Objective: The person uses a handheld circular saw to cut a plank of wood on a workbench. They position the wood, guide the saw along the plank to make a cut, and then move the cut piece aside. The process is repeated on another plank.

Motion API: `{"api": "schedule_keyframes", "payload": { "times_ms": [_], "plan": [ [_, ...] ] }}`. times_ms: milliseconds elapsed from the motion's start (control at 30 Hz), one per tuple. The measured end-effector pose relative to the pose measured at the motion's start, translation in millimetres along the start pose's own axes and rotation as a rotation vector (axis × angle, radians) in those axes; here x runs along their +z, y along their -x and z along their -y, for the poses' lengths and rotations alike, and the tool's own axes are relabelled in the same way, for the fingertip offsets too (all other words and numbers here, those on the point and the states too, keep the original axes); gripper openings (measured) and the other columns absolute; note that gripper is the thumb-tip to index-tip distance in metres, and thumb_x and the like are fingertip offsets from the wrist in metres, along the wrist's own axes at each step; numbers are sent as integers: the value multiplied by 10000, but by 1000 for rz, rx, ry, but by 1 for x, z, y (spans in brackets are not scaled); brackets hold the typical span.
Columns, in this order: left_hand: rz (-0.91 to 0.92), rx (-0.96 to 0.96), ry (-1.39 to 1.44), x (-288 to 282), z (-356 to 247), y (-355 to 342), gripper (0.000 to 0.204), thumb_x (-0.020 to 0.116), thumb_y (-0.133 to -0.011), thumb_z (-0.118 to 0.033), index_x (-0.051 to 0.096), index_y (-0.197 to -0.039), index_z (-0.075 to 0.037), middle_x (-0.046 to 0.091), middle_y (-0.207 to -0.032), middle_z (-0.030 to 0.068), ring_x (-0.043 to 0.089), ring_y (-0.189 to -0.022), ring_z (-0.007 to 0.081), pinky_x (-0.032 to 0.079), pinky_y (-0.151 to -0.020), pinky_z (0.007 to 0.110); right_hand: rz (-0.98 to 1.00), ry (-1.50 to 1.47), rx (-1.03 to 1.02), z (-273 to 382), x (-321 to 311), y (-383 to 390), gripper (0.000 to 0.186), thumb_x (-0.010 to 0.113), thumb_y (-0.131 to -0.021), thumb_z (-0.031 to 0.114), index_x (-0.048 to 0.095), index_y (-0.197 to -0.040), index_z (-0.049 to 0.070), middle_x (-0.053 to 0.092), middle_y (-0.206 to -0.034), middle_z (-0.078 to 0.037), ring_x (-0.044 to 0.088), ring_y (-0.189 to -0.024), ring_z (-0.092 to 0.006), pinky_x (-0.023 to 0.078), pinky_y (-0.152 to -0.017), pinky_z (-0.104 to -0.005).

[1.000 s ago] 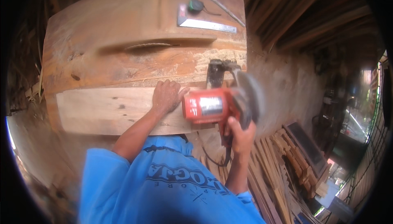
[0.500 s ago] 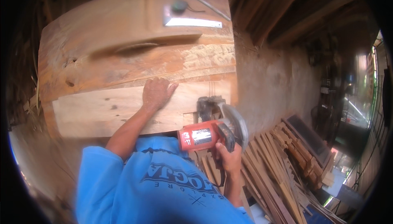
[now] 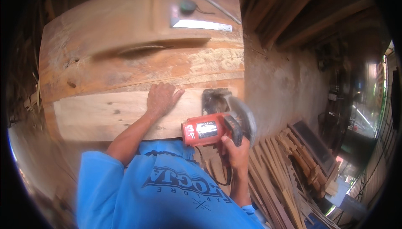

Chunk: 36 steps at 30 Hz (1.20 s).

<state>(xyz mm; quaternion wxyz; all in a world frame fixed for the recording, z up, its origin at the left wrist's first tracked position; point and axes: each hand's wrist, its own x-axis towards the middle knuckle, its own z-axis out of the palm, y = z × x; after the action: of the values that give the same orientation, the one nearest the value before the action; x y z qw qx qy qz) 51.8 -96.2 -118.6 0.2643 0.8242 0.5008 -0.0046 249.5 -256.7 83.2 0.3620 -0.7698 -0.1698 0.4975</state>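
Observation:
A long pale wooden board (image 3: pixel 96 111) lies along the near side of the worktable. My left hand (image 3: pixel 162 101) presses on it near the middle, fingers bent at its far edge and thumb held apart. In my right hand (image 3: pixel 236 149) is the black handle of a red circular saw (image 3: pixel 205 129). The saw's dark base rests on the board close to its right end, and its guard curves around on the right. The blade itself is hidden, as is the cut under the base.
On the worktable (image 3: pixel 58 67) are a metal try square (image 3: pixel 203 24), a small dark round object with a cord (image 3: pixel 187 6), a thin rod (image 3: pixel 217 6), a raised wood strip (image 3: pixel 167 44) and sawdust (image 3: pixel 217 59). Wood strips (image 3: pixel 272 174) are piled at the lower right.
The saw has slid away from me, farther across the board, with my right hand following on its handle. My left hand stays at the same spot on the board.

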Motion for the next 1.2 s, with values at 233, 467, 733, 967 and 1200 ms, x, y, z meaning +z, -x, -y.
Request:
{"api": "schedule_keyframes", "payload": {
  "times_ms": [233,467,733,967,1200],
  "plan": [
    [-54,31,18,4,3,0,561,499,-1069,-544,779,-956,-71,746,-956,114,653,-998,280,445,-938,447,-2,27,-44,25,11,-28,165,714,-977,143,637,-897,21,605,-671,-10,529,-564,-81,415,-532,-260],
    [-65,49,21,8,7,0,536,516,-1067,-537,770,-942,-82,734,-938,102,642,-976,263,443,-920,434,3,21,-94,42,20,-48,215,703,-974,129,678,-1099,-44,604,-676,-9,524,-564,-68,407,-527,-253],
    [-127,84,5,12,8,0,449,575,-1039,-465,751,-900,-77,718,-907,104,642,-938,267,448,-886,428,28,-5,-105,57,24,-68,282,717,-961,145,683,-1149,-62,597,-655,-10,518,-539,-69,405,-497,-264],
    [-118,87,-19,10,8,0,343,626,-987,-383,744,-907,-71,719,-918,101,648,-924,270,453,-850,425,105,-12,-136,63,26,-93,196,727,-966,176,674,-993,-10,587,-643,-4,526,-534,-76,417,-485,-269],
    [-33,-17,16,3,2,1,497,540,-1045,-507,772,-1001,-70,752,-996,136,674,-1041,291,457,-967,460,-64,-101,-261,25,4,-23,221,755,-959,175,699,-1080,-1,586,-651,2,508,-519,-67,397,-470,-239]
  ]
}}
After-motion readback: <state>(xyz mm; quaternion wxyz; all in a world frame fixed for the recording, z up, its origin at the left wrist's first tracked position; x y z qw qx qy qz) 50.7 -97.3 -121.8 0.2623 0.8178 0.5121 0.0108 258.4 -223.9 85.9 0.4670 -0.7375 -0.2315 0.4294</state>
